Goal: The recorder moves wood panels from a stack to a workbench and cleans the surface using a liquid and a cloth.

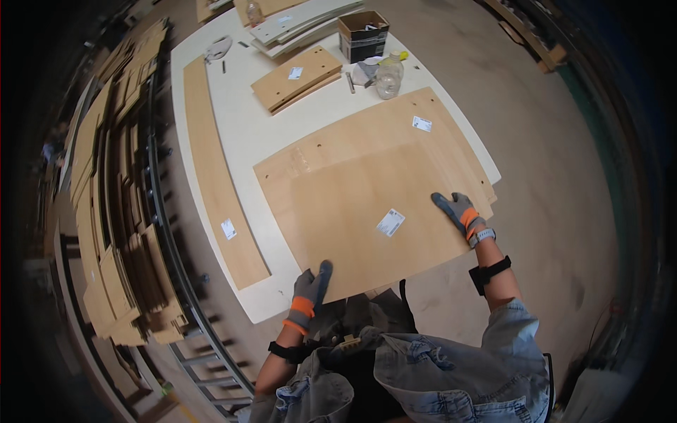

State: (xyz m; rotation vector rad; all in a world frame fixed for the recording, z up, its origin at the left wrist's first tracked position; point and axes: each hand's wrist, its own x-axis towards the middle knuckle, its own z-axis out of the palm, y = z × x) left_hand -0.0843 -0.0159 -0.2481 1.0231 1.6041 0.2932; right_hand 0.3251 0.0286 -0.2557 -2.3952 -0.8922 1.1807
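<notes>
A light wooden panel with a white label lies in front of me, overlapping a larger wooden panel with small holes near its edges. My left hand, in a grey and orange work glove, grips the upper panel at its near left corner. At its right edge my right hand, gloved alike, holds the same panel, thumb stretched over the top face. The fingers under the panel's edge are partly hidden. The near edge of the panel juts past the table toward my body.
On the white table lie a long narrow board and a short stack of boards. An open cardboard box, a clear plastic bottle and more panels stand farther back. Stacked wooden pieces fill a rack at left.
</notes>
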